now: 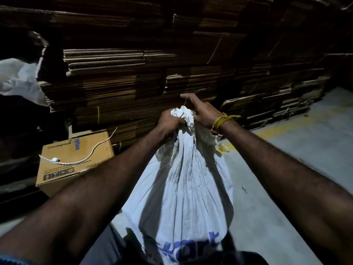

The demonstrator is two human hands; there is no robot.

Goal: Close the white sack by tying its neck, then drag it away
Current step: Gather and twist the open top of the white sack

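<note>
The white sack (183, 188) with blue lettering stands upright in front of me, its top gathered into a bunched neck (184, 114). My left hand (169, 121) is clenched around the neck from the left. Touching the neck's right side, my right hand (200, 109) pinches a thin pale string (185, 101) that rises from the bunched top, forefinger stretched out to the left. Yellow thread is wound round my right wrist. How the string runs around the neck is hidden by my fingers.
A tall wall of stacked flattened cardboard (152, 77) stands close behind the sack. A brown carton (76, 159) with a white cable lying on it sits at the left. Another white sack (17, 79) shows at far left. Grey concrete floor (305, 150) with a yellow line lies to the right.
</note>
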